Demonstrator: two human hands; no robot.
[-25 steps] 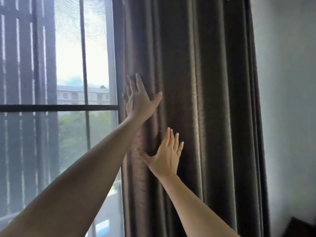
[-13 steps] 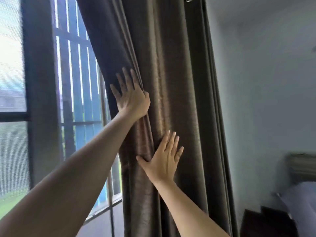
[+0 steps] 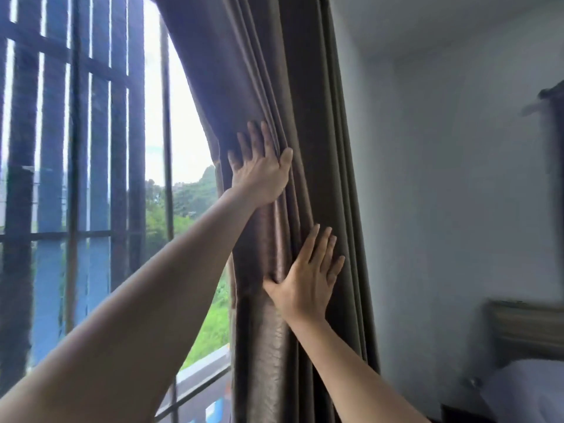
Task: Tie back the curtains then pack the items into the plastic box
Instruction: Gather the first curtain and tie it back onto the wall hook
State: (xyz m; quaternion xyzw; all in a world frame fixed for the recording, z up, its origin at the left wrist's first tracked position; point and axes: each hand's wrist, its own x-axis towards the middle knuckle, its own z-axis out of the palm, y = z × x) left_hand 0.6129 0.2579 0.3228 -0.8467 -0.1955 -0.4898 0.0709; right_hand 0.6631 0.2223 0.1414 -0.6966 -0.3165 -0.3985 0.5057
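A dark brown curtain (image 3: 305, 87) of heavy, faintly glossy fabric is seen hanging in long vertical folds between the window (image 3: 91, 178) and the wall (image 3: 442, 178). At mid-height and below it is bunched into a narrow column, while its upper window-side edge is swept out in a slant across the top of the glass. The folds are pressed by the left hand (image 3: 259, 175), laid flat near the window-side edge, and by the right hand (image 3: 308, 282), laid flat lower down on the front folds.
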